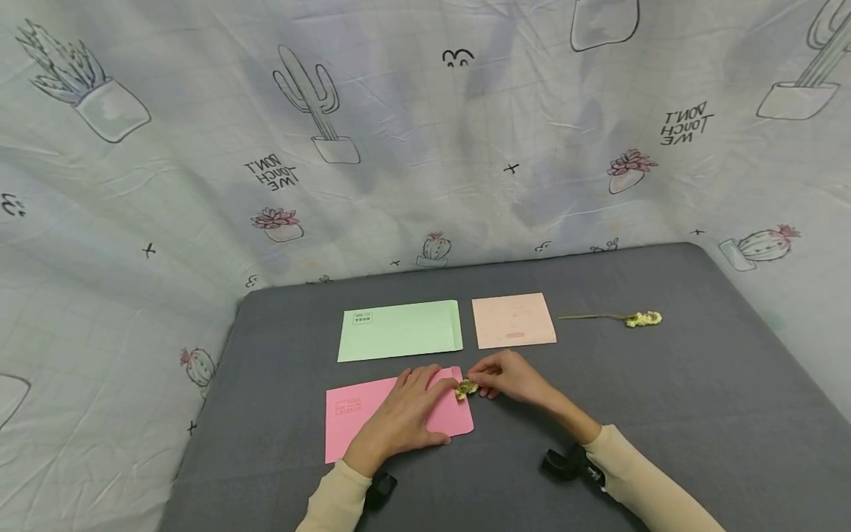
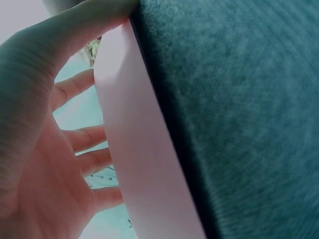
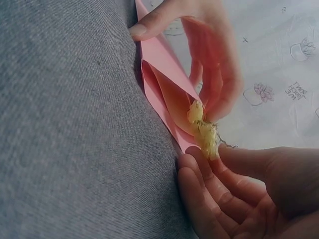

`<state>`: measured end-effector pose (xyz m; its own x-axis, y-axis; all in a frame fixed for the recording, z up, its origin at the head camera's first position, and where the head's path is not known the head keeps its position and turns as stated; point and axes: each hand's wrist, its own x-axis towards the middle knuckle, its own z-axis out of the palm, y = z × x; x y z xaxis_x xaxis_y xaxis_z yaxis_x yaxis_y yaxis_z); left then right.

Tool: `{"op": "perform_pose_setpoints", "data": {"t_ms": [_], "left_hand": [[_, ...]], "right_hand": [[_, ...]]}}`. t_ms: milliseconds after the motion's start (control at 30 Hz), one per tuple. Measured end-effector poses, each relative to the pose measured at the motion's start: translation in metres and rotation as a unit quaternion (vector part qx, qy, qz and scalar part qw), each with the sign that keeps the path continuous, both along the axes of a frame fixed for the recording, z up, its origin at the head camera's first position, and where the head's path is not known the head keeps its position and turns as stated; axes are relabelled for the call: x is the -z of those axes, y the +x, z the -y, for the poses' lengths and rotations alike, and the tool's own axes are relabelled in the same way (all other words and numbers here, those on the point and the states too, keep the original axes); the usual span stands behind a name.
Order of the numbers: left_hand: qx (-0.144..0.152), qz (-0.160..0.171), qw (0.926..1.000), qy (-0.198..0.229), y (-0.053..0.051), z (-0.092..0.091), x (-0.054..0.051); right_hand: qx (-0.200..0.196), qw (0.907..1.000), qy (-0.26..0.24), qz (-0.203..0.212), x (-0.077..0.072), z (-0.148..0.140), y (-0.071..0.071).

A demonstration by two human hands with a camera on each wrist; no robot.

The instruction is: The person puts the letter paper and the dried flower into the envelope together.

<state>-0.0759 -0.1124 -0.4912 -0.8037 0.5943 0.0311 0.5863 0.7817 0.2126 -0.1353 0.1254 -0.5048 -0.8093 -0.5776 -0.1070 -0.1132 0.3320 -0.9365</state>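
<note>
A pink envelope (image 1: 346, 428) lies on the grey table, its right end gaping. Across it spans my left hand (image 1: 407, 415), thumb by the near edge and fingers over the far part, holding the envelope by its mouth. At that mouth, a dried yellow flower (image 3: 205, 134) is pinched between the thumb and fingers of my right hand (image 1: 515, 378). The flower head touches the upper lip of the opening, close to the left fingertips. In the right wrist view, a thin twig sticks out beside the head. Whether any stem lies inside the envelope is hidden.
Beyond the pink envelope lie a green envelope (image 1: 399, 330) and a smaller peach envelope (image 1: 514, 321). Farther right rests another yellow flower (image 1: 643, 318) with a long stem. A printed cloth (image 1: 399, 185) hangs behind the grey table (image 1: 665, 399).
</note>
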Motion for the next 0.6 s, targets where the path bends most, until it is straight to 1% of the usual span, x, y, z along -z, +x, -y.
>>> {"op": "perform_pose_setpoints", "data": {"t_ms": [167, 333, 367, 467, 600], "left_hand": [[0.005, -0.001, 1.0000, 0.001, 0.000, 0.001, 0.001], [0.008, -0.002, 1.0000, 0.005, -0.001, 0.001, 0.000], [0.009, -0.003, 0.9999, 0.006, -0.001, 0.002, 0.000], [0.009, -0.002, 0.9999, 0.006, -0.001, 0.002, 0.000], [0.009, -0.006, 0.9999, 0.006, -0.001, 0.002, 0.001]], "right_hand": [[-0.013, 0.9999, -0.008, 0.003, 0.001, 0.001, 0.000], [0.003, 0.9998, -0.016, -0.007, 0.000, 0.004, 0.001], [0.008, 0.9998, -0.019, -0.008, 0.000, 0.005, 0.001], [0.015, 0.9997, -0.021, -0.004, -0.014, 0.009, 0.006], [0.014, 0.9992, -0.033, 0.018, -0.016, 0.009, 0.006]]}}
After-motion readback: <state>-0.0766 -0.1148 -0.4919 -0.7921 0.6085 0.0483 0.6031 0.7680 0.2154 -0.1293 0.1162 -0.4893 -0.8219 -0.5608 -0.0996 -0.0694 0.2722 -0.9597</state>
